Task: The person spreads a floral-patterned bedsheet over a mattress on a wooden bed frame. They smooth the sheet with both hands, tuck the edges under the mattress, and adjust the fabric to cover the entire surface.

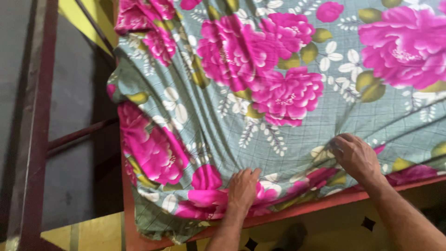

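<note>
Grey cotton bedsheet with large magenta flowers (260, 93) covers the red-edged mattress (325, 201). I note left hand (242, 188) flat, released; right hand (355, 155) pinching a fold. I'd advise even tension toward the edge.

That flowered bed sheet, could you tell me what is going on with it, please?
A person leans over a bed and works a grey sheet printed with big pink flowers. The left hand presses flat on the cloth near the bed's edge. The right hand pinches a fold of the sheet, and creases fan out from that grip. The sheet lies wrinkled, and its corner hangs over the red bed frame on the left side. A dark metal rail stands beside the bed.
</note>
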